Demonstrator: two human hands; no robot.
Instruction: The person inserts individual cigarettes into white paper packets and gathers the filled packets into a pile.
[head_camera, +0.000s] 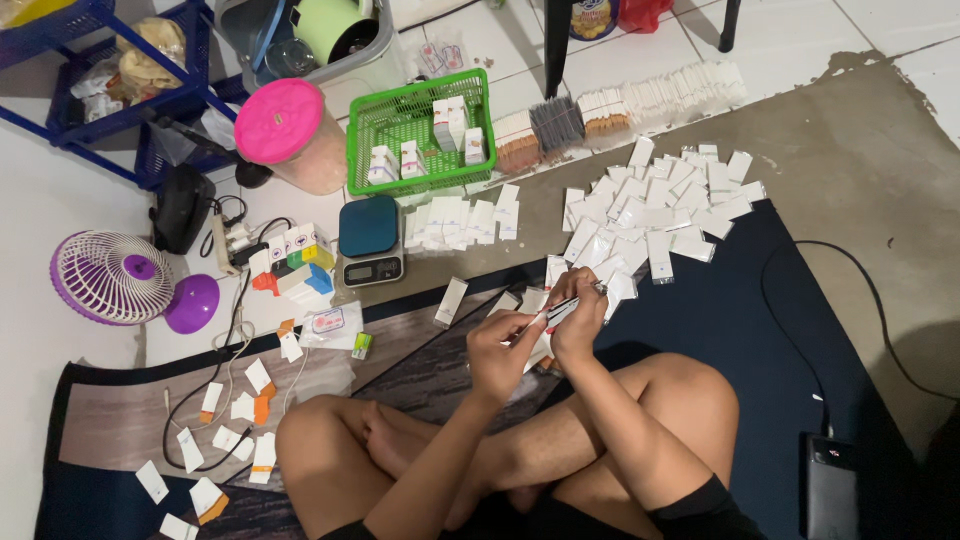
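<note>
I sit cross-legged on a dark mat. My left hand (502, 352) and my right hand (578, 318) meet in front of my knees, both pinching one small white packet (556, 312) with a red tip. Just beyond my hands lies a heap of white sachets (650, 215) on the mat. More flat white packets (460, 220) lie in a row to the left of the heap. A single white box (451, 300) rests near my left hand.
A green basket (375, 115) holds small boxes, with a small digital scale (370, 243) in front of it. A pink-lidded jar (290, 135), a purple fan (115, 277), a blue rack (90, 110), stacked packets (620, 105), loose cards (240, 420) and a black device (833, 485) lie around.
</note>
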